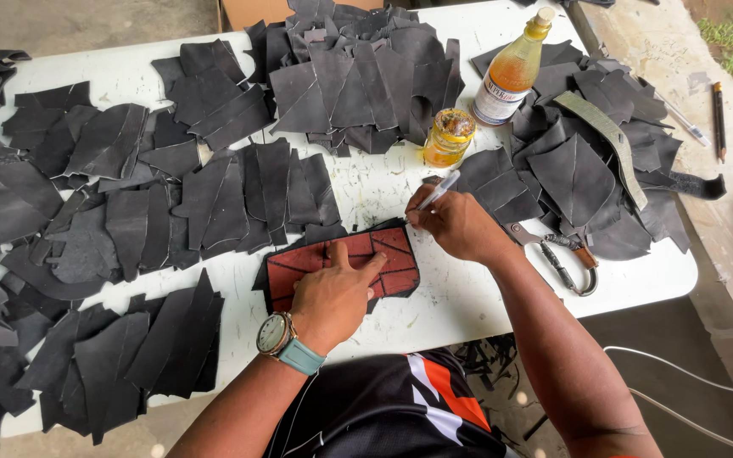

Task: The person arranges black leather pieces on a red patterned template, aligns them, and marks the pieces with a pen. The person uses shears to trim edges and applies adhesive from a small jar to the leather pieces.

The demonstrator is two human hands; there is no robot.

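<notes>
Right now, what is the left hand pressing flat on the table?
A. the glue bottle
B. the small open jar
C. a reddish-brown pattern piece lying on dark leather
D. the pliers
C: the left hand lies spread on the reddish-brown pattern piece, which rests on dark leather, while the right hand holds a silver pen at its upper edge.

one head view, looking steeply down (close) over the white table (pixel 468 297).

One bottle (pixel 512 72), one jar (pixel 449 136), two pencils (pixel 719 119).
</notes>
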